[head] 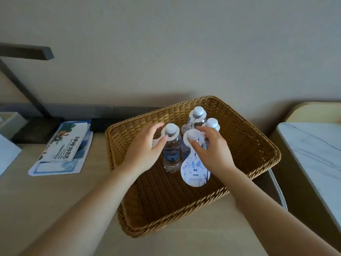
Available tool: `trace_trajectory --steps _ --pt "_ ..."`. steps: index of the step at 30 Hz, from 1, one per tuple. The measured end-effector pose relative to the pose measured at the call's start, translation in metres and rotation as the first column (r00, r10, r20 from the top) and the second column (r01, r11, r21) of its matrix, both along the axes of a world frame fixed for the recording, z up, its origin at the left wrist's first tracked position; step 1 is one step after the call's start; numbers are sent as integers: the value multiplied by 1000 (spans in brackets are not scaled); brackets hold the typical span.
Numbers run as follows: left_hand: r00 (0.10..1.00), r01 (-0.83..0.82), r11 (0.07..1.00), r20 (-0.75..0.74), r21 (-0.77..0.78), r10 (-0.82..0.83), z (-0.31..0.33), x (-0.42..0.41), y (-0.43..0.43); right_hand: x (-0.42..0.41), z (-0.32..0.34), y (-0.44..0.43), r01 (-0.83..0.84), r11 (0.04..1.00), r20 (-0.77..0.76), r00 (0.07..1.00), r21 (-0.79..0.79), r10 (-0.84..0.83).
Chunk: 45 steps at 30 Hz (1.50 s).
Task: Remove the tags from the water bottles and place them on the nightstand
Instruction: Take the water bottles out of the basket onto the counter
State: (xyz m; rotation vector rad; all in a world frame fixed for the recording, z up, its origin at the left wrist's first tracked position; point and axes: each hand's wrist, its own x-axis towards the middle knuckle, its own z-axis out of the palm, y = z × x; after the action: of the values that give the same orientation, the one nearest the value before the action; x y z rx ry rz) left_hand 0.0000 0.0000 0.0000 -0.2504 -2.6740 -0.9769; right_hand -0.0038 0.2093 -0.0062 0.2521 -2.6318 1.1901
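Several clear water bottles with white caps stand upright in a wicker basket (pixel 258 145). The front-left bottle (pixel 172 156) wears a white ring tag (pixel 162 134) around its neck; my left hand (pixel 144 150) pinches that ring between thumb and fingers. Over the front-right bottle, whose cap (pixel 193 134) shows through the ring, hangs a long white tag (pixel 195 167) with blue writing, and my right hand (pixel 212 148) grips its ring. Two more tagged bottles (pixel 198 115) (pixel 212 124) stand behind.
The basket rests on a beige wooden top (pixel 64 200) against the wall. Printed leaflets (pixel 62 150) lie to its left beside a dark lamp base (pixel 35 130). A marble-topped surface (pixel 313 150) stands at the right, with a white cable (pixel 278 189) between.
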Motion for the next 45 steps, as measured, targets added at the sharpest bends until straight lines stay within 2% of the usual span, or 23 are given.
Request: trace_trajectory --steps 6,15,25,32,41,45 --pt "986 108 993 121 41 -112 -6 -33 -7 -11 -5 -10 37 999 45 998 36 -39" --pt "926 313 935 164 167 -340 -23 -62 -9 -15 -17 -18 158 986 69 986 -51 -154" --pt "904 308 882 179 355 -388 -30 -69 -10 -11 -20 -26 256 956 85 966 -144 -246" --pt "890 330 859 175 391 -421 -28 -73 -8 -9 -19 -30 297 941 70 955 -164 -290" --pt "884 341 848 168 405 -436 -22 -67 -12 -2 -14 -33 272 956 11 962 -109 -272" --pt "882 352 838 153 416 -446 -12 -59 -13 6 -10 -31 266 955 10 964 -133 -267"
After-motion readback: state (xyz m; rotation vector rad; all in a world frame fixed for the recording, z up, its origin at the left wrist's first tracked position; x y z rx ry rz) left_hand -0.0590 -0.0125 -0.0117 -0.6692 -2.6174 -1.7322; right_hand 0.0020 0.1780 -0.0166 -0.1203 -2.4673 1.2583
